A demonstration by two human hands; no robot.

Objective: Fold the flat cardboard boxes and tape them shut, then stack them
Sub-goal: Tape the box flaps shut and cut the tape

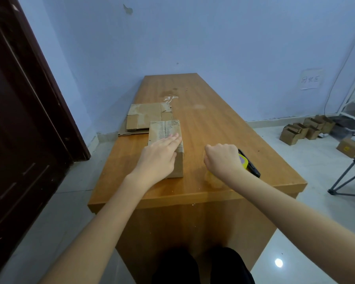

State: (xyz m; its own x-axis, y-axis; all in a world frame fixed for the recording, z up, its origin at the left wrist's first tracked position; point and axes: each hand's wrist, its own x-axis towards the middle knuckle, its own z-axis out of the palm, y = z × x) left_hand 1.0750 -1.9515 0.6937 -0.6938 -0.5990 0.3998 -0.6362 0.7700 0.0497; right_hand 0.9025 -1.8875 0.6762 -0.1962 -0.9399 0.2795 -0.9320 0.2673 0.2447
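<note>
1. Nearest to me: my two forearms reach out over the near edge of the wooden table. Dark trouser legs show below, against the table's front panel.
2. My left hand lies flat on the folded box, fingers straight and together, fingertips near the box's right top edge. It's pressing, not gripping.
3. My right hand is curled into a fist just right of the box, not touching it. A faint clear strip, looks like tape, hangs below the fist. I can't tell for sure whether the fingers are pinching it.
4. Tape dispenser, yellow and black, lies on the table just behind the right wrist and is partly hidden by it.
5. The folded box stands upright on the table's left half, top flaps closed, with printed text on top.
6. Just beyond it: flat cardboard sheets stacked at the table's left edge, the lowest one overhanging the edge.
7. Further along the table: a crumpled bit of clear film.
8. Far right on the floor: a cluster of small folded boxes by the wall, one more box nearer, and a folding chair frame.
9. Left: a dark door. Back wall: a paper note.
</note>
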